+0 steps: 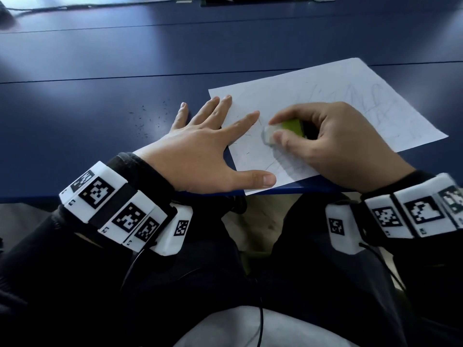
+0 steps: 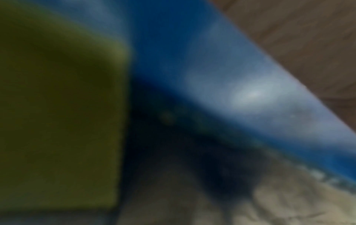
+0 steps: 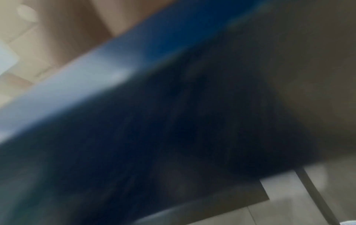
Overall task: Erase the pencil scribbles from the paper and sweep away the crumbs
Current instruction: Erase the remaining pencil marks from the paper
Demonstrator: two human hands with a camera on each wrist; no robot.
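Paper (image 1: 325,106): one white sheet, lying askew on the blue desk (image 1: 100,71), its near corner reaching the desk's front edge. Pencil scribbles (image 1: 370,101): faint grey loops, densest on the far-right half of the sheet, with a few paler strokes near its front corner. Eraser (image 1: 283,130): white block in a green sleeve, its white end pressed to the sheet near the middle of the left half. Right hand (image 1: 333,144): fingers and thumb curled round the eraser, pinching it by the sleeve. Left hand (image 1: 200,149): flat and spread, fingers straight, holding nothing; forefinger and thumb press the sheet's left margin, the rest lies on the desk beside it. Crumbs (image 1: 147,118): dark specks scattered on the desk just left of the sheet, a few more on the sheet near the eraser. Both wrist views are too blurred to add anything beyond the desk's edge. Step in hand, by judgement: rubbing out, with most marks yet to go. To do it well, rub in short strokes away from the pinning hand so the sheet does not buckle, move that hand closer as the eraser works toward the far-right scribbles, and keep pressure moderate.
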